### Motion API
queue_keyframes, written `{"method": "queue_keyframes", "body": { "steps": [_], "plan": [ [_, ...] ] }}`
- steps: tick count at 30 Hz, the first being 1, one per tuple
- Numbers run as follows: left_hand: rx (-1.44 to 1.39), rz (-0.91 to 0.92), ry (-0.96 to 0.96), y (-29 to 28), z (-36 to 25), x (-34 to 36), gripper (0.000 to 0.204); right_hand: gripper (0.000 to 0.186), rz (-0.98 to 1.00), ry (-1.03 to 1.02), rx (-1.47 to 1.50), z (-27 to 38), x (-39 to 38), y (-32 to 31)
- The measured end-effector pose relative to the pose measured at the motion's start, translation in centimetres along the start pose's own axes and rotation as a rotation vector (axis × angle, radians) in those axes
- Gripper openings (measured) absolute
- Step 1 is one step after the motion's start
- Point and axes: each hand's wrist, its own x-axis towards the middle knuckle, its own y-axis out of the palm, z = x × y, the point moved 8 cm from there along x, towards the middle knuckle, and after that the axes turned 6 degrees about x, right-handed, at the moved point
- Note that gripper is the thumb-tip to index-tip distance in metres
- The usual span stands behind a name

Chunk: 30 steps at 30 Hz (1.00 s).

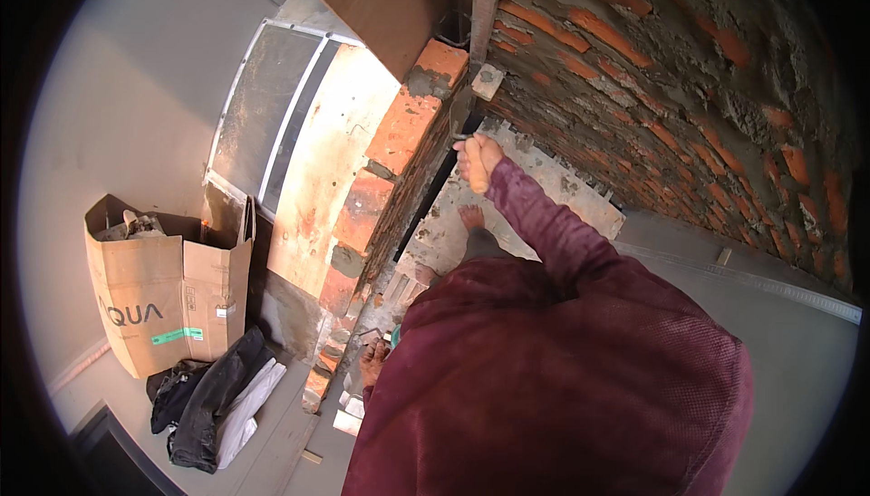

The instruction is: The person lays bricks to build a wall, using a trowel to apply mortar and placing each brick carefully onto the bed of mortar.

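Observation:
My right hand is closed round the wooden handle of a trowel. The trowel's dark metal end reaches into the narrow gap beside a low brick wall, near its far end. Mortar is smeared between the wall's orange bricks. Lower down, my left hand is next to the near part of that wall, its fingers bent together. A thin bent metal piece and a bit of a teal-green object show beside it; my sleeve hides the rest. What the left fingers hold cannot be made out.
On the right rises a rough brick wall daubed with grey mortar. Below me lies a mortar-stained platform with my bare foot on it. To the left stand an open cardboard box and dark clothing. A brown board leans overhead.

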Motion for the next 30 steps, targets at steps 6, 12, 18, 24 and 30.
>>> {"method": "queue_keyframes", "body": {
  "steps": [6, 12, 18, 24, 30],
  "plan": [
    [0.025, -0.092, -0.006, -4.3, -0.3, -0.7, 0.057, 0.054, 0.112, 0.291, 0.081, -8.3, -1.9, 1.0],
    [0.045, -0.003, 0.093, -2.4, -2.0, -0.3, 0.054, 0.053, 0.126, 0.096, 0.163, -3.0, -2.7, -0.7],
    [-0.067, -0.062, 0.102, 0.4, -2.3, -3.4, 0.057, 0.053, -0.053, 0.189, -0.265, -5.6, -4.1, 0.9],
    [-0.289, -0.507, -0.022, 2.6, 3.4, -11.7, 0.042, 0.025, 0.040, -0.319, -1.650, 4.4, 9.1, -5.8],
    [-0.275, -0.554, -0.149, 10.5, 10.9, -10.5, 0.049, 0.053, -0.240, -0.189, -1.210, 6.6, 21.9, -10.7]
  ]
}}
